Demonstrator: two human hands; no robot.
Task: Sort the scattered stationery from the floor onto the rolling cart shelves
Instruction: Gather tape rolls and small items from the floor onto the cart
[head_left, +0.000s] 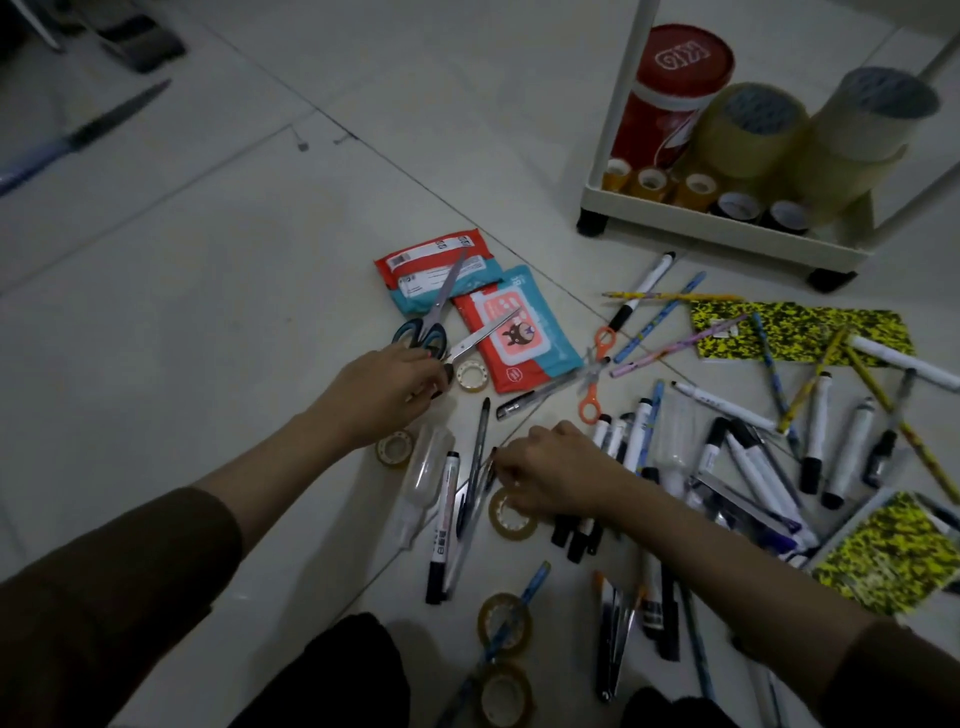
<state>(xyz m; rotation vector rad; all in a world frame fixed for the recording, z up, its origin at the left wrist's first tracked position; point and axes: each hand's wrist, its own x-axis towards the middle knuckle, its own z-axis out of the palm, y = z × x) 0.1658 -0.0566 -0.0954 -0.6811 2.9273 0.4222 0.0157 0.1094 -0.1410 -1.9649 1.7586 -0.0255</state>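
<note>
A person's left hand (387, 384) is gripping the black-handled scissors (470, 345) on the floor (208, 270). At three o'clock from it, the right hand (545, 467) is pinching a dark pen (478, 467), beside a tape roll (511, 514).

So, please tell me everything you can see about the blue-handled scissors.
The scissors have blue and black handle loops, plastic by the look, and long silver metal blades. They lie open: one blade points up across the red and teal packet, the other points right over the wipes pack. The handles rest on the floor by the left hand, whose fingertips reach the lower loop; whether they grip it I cannot tell. A small tape roll sits just below the blades.
</note>
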